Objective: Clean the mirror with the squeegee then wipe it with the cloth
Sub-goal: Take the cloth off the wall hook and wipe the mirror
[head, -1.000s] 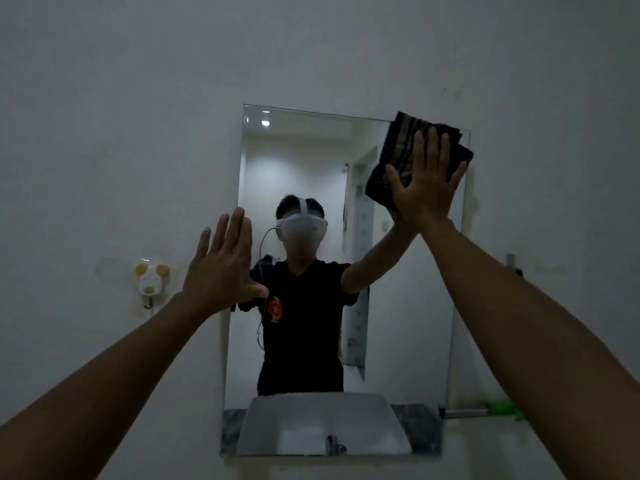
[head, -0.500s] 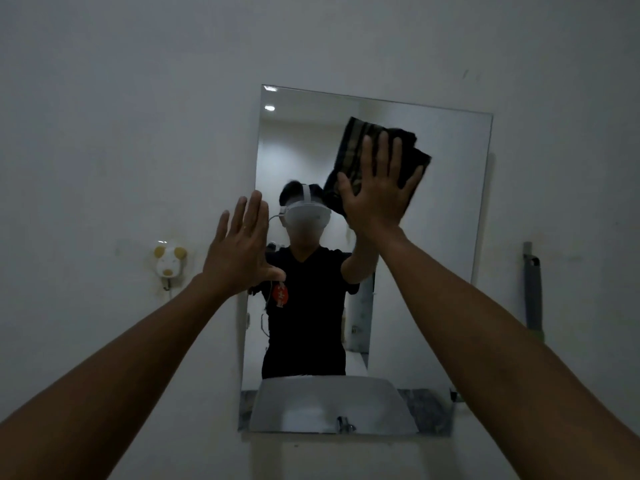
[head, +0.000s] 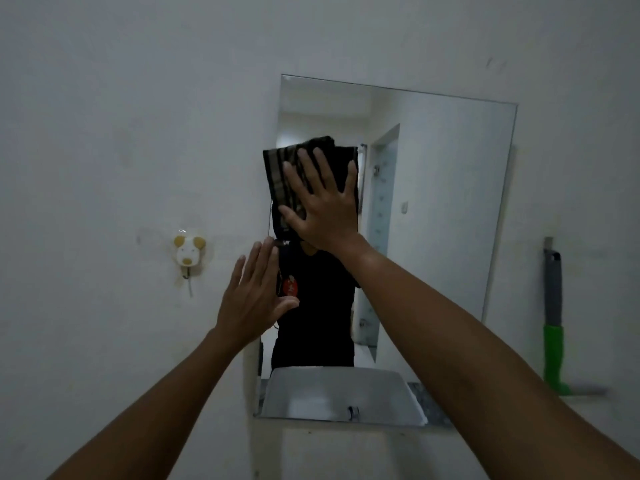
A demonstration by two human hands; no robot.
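Observation:
A frameless rectangular mirror (head: pixel 440 209) hangs on the white wall. My right hand (head: pixel 323 202) presses a dark striped cloth (head: pixel 278 168) flat against the glass at the mirror's left edge, fingers spread over it. Just below it, my left hand (head: pixel 256 296) rests flat with fingers apart on the wall at the mirror's left border, holding nothing. The squeegee (head: pixel 553 327), with a grey and green handle, stands upright against the wall to the right of the mirror, its blade on a ledge.
A small dog-shaped wall hook (head: pixel 188 252) sticks to the wall left of the mirror. The mirror reflects a sink (head: pixel 343 396), a doorway and the person in a black shirt. White wall surrounds everything.
My right hand has dragged the cloth from the mirror's upper right across to its left edge and lower. The left hand stayed by the left border. The view shifted right, revealing the squeegee.

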